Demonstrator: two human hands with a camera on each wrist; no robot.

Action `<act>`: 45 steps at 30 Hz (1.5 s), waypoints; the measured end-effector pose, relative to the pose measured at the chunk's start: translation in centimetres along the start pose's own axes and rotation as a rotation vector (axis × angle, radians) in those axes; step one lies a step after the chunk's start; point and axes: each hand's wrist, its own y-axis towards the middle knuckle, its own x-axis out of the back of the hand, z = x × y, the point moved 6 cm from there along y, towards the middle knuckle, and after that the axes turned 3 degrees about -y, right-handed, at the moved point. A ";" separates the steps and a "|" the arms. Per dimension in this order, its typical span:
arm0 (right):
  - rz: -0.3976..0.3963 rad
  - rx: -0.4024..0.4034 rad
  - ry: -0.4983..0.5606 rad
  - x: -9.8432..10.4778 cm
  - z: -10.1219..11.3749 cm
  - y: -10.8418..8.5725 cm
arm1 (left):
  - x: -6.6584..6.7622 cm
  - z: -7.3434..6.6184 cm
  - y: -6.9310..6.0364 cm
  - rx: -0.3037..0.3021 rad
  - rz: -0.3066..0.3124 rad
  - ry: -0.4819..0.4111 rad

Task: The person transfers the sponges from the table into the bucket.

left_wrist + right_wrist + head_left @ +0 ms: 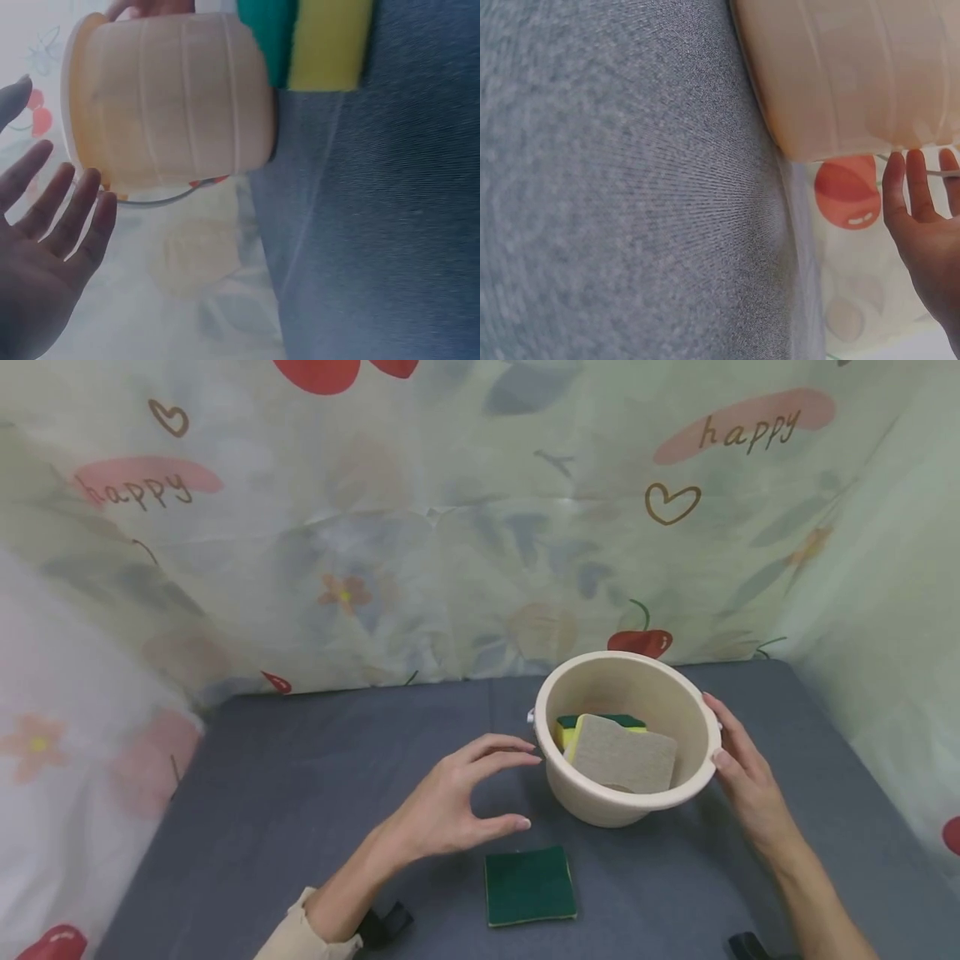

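Note:
A cream bucket [600,802] stands at the right of the table, with a grey-faced sponge [626,756] and a green and yellow sponge [564,732] inside. My right hand [753,785] holds the bucket's right rim, thumb and fingers against it. My left hand [450,797] is beside the bucket's left side, fingers spread in a loose curve and holding nothing. In the left wrist view the left hand [49,247] is near the bucket's rim. A green sponge [529,887] lies flat on the table in front of the bucket; its yellow layer [330,45] shows from the side.
A dark grey cloth [300,793] covers the table. Patterned curtains [435,568] hang behind the table and along both sides. A thin bucket handle [165,200] hangs on the bucket's far side.

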 end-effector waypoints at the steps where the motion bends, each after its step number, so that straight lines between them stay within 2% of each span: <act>1: -0.001 0.000 0.001 0.0 0.0 0.0 | -0.1 0.1 -0.2 0.010 0.002 0.005; 6: -0.007 0.002 -0.009 0.0 0.0 0.1 | -0.7 0.4 -1.2 0.066 0.040 0.027; 14: -0.022 -0.014 -0.027 0.1 0.0 0.0 | -2.9 0.9 -3.0 0.145 0.217 0.105; 18: -0.027 -0.017 -0.028 0.0 0.0 -0.1 | -3.8 1.3 -4.0 0.181 0.262 0.102; 25: -0.013 0.004 -0.001 0.0 -0.1 -0.1 | -5.7 1.7 -5.7 0.196 0.342 0.124; 33: -0.012 0.002 -0.010 -0.1 0.1 -0.1 | -7.0 2.3 -6.9 0.284 0.508 0.125; 40: -0.021 -0.018 -0.025 -0.1 0.1 -0.1 | -7.4 1.9 -7.1 0.204 0.493 0.183; 45: -0.036 -0.035 -0.041 -0.1 0.1 -0.1 | -7.4 1.8 -7.1 0.204 0.475 0.186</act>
